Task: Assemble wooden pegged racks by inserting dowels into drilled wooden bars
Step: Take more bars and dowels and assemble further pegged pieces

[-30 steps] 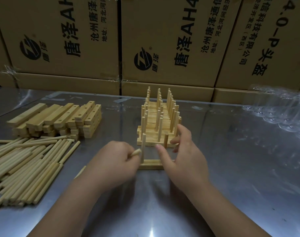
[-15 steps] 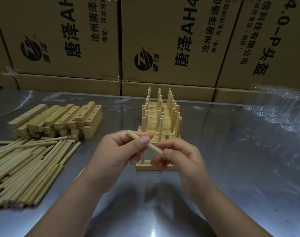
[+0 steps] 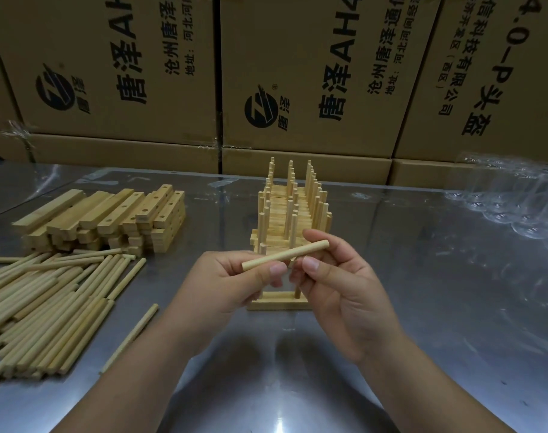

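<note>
While it hangs nearly level above the shiny metal table (image 3: pixel 422 307), the pale round wooden dowel (image 3: pixel 285 255) is pinched by both hands, the left hand (image 3: pixel 232 285) at its left end and the right hand (image 3: pixel 338 292) on its right half. Below lies a short pale wooden bar (image 3: pixel 275 303); finished pegged racks (image 3: pixel 293 214) stand behind.

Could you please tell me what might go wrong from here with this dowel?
Both the left hand and right hand pinch the light round wooden dowel, so the short pale wooden bar seems unheld on the shiny metal table and may slide when pressed. Turning the dowel upright could knock the thin wooden peg already standing in it, or the finished pegged racks close behind.
</note>
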